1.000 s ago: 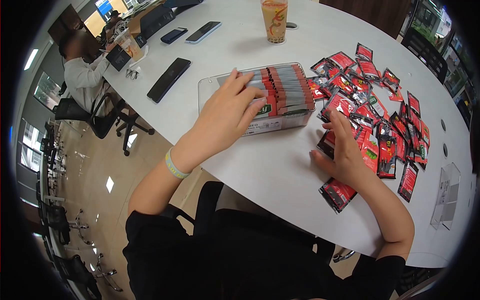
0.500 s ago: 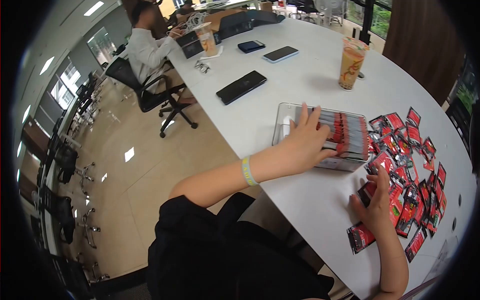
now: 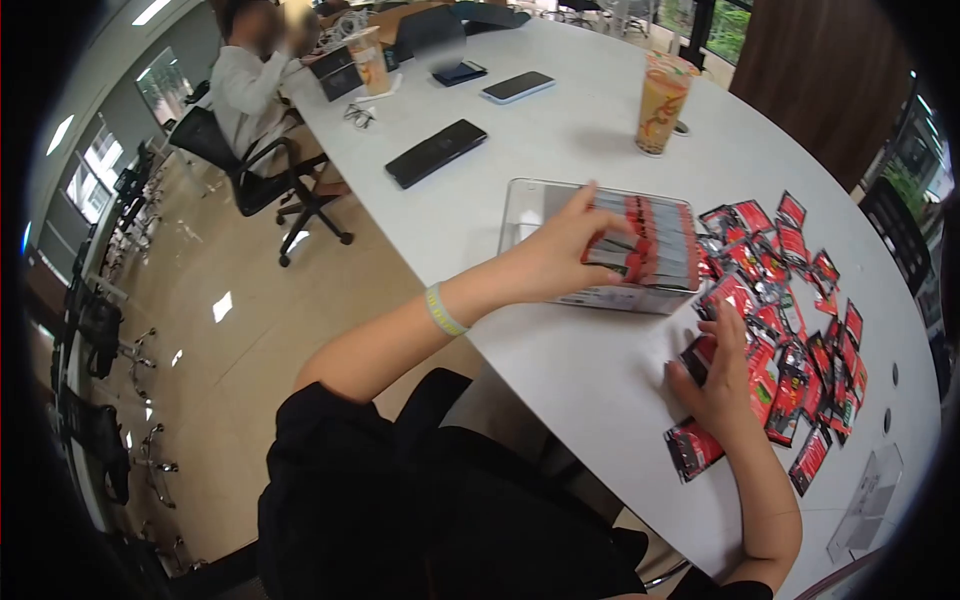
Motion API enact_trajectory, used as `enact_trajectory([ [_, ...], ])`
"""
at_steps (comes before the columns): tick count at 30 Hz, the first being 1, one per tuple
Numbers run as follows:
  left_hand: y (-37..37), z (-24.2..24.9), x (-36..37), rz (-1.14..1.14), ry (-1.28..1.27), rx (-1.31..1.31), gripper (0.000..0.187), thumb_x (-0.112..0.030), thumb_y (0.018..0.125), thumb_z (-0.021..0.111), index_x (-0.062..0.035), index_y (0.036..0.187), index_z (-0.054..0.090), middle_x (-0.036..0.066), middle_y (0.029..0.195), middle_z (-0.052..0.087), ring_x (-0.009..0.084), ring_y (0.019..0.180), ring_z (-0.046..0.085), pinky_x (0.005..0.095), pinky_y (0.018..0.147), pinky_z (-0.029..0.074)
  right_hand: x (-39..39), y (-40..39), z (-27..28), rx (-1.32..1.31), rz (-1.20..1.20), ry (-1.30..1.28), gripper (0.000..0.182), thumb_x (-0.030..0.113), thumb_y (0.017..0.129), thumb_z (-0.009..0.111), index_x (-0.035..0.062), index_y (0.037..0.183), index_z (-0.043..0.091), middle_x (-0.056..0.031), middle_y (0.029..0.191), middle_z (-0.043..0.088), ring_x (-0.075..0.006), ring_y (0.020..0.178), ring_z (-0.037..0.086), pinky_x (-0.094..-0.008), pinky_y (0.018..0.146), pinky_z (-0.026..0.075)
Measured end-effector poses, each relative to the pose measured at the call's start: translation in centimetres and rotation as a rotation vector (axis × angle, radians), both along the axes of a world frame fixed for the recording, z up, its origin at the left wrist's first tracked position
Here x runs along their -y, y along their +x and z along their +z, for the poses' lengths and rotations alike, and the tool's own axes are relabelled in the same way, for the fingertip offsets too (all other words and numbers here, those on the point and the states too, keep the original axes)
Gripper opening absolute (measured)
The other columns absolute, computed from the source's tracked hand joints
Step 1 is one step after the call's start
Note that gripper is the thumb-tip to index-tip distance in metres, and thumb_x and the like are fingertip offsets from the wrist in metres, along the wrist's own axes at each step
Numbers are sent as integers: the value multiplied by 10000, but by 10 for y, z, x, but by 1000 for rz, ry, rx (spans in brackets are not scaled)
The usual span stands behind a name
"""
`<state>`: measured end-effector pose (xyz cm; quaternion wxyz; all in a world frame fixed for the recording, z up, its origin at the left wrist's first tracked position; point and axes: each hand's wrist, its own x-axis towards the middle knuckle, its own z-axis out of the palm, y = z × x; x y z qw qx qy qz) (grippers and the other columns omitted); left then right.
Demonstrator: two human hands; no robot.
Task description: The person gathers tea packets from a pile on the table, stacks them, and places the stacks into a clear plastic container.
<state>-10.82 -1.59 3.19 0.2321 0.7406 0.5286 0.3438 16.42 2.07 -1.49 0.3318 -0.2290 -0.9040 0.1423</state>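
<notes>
Red-and-black sachets (image 3: 790,340), white table (image 3: 590,150), black phone (image 3: 436,153)

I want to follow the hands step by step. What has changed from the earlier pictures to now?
The head camera turned left, so the view shifted. The left hand now curls around the row of sachets in the clear box, fingers less spread. The right hand stays flat on the loose red packets. The phones and drink cup did not move.

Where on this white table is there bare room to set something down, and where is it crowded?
Bare table lies between the black phone, the drink cup and the clear box; also near the edge below the box, between both hands. Crowded: the red sachets right of the box, under the right hand.
</notes>
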Motion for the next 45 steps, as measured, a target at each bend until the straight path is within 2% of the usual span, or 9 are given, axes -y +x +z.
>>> enact_trajectory([
  [3, 11, 5, 7, 141, 199, -132, 882, -173, 657, 751, -50, 1290, 150, 227, 1281, 302, 435, 1322, 88, 475, 1064, 175, 1, 3, 1, 20, -8, -11, 862, 18, 661, 704, 39, 1353, 191, -240, 1325, 286, -343, 1047, 493, -372, 829, 483],
  [7, 22, 5, 7, 263, 228, -121, 939, -211, 638, 778, -22, 1292, 132, 236, 1246, 317, 398, 1300, 193, 438, 1058, 213, 0, -1, 0, 17, -19, 8, 857, 31, 659, 711, 35, 1345, 197, -238, 1319, 294, -333, 1016, 517, -377, 805, 495],
  [9, 20, 9, 3, 225, 45, 312, 1038, -245, 567, 823, 26, 1286, 125, 232, 1284, 212, 412, 1274, 157, 439, 1064, 189, 0, 1, 0, 16, -7, 0, 858, 30, 654, 711, 22, 1341, 196, -250, 1307, 301, -334, 991, 529, -381, 781, 503],
  [12, 16, 5, -2, 243, -86, 501, 1196, -318, 506, 861, 27, 1326, 60, 224, 1260, 229, 345, 1247, 218, 401, 1053, 218, -2, 0, -1, 12, 3, 35, 862, 28, 654, 709, 32, 1344, 193, -252, 1304, 303, -331, 981, 532, -380, 769, 503],
  [20, 14, -6, -3, 131, -49, 810, 1257, -342, 549, 850, 34, 1344, -47, 272, 1290, 248, 291, 1239, 294, 374, 1045, 240, -3, 0, -3, -30, 19, 34, 876, 19, 657, 712, 51, 1356, 185, -248, 1320, 293, -345, 1010, 511, -381, 811, 490],
  [23, 19, 9, 14, 227, 160, 397, 1140, -372, 620, 802, 34, 1355, 30, 278, 1321, 246, 337, 1251, 301, 386, 1034, 262, -3, 0, -2, -35, 20, -8, 861, 31, 658, 716, 44, 1349, 203, -242, 1317, 294, -345, 1030, 502, -373, 818, 486],
  [25, 24, 20, 29, 379, 439, -841, 849, -373, 741, 697, -28, 1353, 222, 250, 1413, 181, 369, 1286, 286, 384, 1007, 316, -3, 1, -3, -23, 9, -19, 851, 42, 659, 718, 42, 1344, 213, -239, 1314, 297, -342, 1041, 500, -380, 809, 490],
  [31, 21, -5, 28, 275, 359, -423, 415, -258, 870, 541, -20, 1207, 490, 215, 1308, 409, 354, 1226, 388, 387, 941, 391, -4, 1, -2, -18, 9, 4, 835, 48, 661, 713, 45, 1338, 224, -240, 1307, 308, -361, 1068, 483, -385, 797, 497],
  [45, 5, 21, 16, 120, 533, -589, 227, -222, 717, 688, -39, 802, 584, 103, 1137, 562, 291, 1092, 504, 388, 905, 398, -3, 1, -3, -11, -5, 15, 814, 60, 656, 716, 38, 1323, 249, -238, 1305, 308, -372, 1076, 468, -361, 737, 522],
])
